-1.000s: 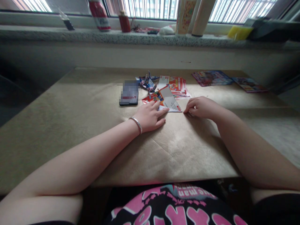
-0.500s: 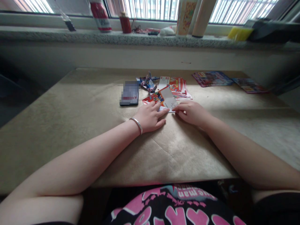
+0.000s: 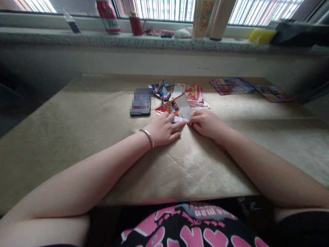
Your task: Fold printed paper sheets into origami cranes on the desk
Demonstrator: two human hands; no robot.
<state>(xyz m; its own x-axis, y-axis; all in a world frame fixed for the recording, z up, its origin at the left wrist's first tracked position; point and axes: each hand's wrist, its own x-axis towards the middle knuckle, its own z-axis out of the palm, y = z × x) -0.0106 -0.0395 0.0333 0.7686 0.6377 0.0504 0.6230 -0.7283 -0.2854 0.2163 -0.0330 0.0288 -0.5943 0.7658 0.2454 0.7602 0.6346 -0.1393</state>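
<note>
A partly folded printed card [image 3: 184, 105], red and white with a colourful picture, lies on the table under my fingertips. Its near edge is turned up into a narrow strip. My left hand [image 3: 163, 129], with a silver bangle at the wrist, rests flat with spread fingers. The left index finger presses along the folded edge and reaches the near right corner. There my right hand [image 3: 207, 124] pinches the card between thumb and forefinger. Just behind lies a stack of red and white cards [image 3: 196, 92].
A phone-like dark device [image 3: 140, 102] lies left of the card. Folded blue paper pieces [image 3: 161, 92] sit behind it. Two piles of colourful cards, one bluish [image 3: 238, 85] and one at far right [image 3: 272, 93], lie towards the back. A stone windowsill [image 3: 154, 42] holds a can [image 3: 109, 17] and bottles.
My left index finger has slid right along the folded edge, up to my right fingertips. The right thumb and forefinger have drawn closer together at the corner. The view has shifted slightly.
</note>
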